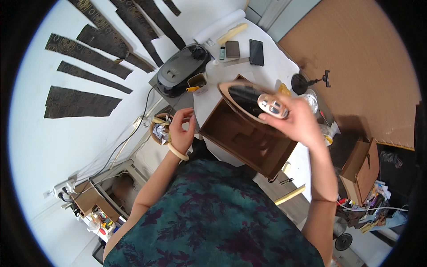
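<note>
My right hand (299, 119) grips an iron (243, 99) by its handle. The iron has a black top and a rose-gold rim, and its pointed end faces left. It is held over the far side of a brown open box like a drawer (227, 129), hiding part of it; I cannot tell whether it touches the box. My left hand (181, 128), with a cream bangle on the wrist, is raised left of the box. Its fingers are bent and apart, with nothing seen in them.
A black appliance (181, 69) stands beyond the box, beside a small container (198, 83) and a white bottle (214, 71). Farther back lies a dark phone (256, 52). A phone stand (307, 82) is at right. Dark patterned strips (82, 102) hang on the left wall.
</note>
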Available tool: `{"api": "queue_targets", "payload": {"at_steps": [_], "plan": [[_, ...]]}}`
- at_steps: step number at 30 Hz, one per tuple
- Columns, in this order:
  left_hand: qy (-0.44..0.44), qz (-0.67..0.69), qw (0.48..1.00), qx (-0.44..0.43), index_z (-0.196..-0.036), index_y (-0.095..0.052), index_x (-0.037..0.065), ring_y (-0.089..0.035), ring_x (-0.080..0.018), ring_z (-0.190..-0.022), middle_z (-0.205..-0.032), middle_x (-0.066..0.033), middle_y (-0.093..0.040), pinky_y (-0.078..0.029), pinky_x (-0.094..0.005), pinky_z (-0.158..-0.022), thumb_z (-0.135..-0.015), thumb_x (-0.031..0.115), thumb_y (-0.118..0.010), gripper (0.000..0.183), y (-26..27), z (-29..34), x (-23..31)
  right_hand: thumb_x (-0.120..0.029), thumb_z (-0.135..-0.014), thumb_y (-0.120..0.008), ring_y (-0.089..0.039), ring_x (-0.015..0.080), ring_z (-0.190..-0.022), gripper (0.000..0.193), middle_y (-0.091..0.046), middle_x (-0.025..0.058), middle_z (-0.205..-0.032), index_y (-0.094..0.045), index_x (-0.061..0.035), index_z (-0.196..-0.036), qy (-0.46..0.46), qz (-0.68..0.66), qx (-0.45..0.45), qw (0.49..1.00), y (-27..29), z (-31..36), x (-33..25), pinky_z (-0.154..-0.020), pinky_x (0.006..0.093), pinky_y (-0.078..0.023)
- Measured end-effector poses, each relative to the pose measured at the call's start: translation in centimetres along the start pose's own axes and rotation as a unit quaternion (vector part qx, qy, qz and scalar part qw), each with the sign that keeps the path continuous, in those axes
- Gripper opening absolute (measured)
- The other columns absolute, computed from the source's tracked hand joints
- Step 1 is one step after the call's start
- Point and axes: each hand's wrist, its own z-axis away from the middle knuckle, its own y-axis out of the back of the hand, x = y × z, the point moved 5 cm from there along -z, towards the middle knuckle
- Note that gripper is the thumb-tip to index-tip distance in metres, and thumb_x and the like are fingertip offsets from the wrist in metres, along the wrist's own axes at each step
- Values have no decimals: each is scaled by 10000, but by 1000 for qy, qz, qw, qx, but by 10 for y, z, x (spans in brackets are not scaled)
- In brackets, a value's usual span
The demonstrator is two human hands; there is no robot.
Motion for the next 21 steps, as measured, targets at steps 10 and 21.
{"api": "queue_targets", "payload": {"at_steps": [10,21], "plan": [[157,36,983,88,-1040,-671,1,-651,-110,-797,-911,-58,-687,-523,-259,-719,-939,42,-643,113,77,9,-74,-103,-806,-785,-618,296,-777,276,-600,103,-852,-576,-41,-976,360,50,-68,929,-50,-243,-74,-676,384,-479],[215,125,962,115,-1073,-659,-6,-668,-122,-869,-962,-54,-695,-524,-247,-772,-980,62,-626,120,122,4,-125,-88,-769,-803,-635,331,-907,283,-637,120,-921,-592,-39,-951,230,56,-243,941,-235,-362,14,-789,425,-485]]}}
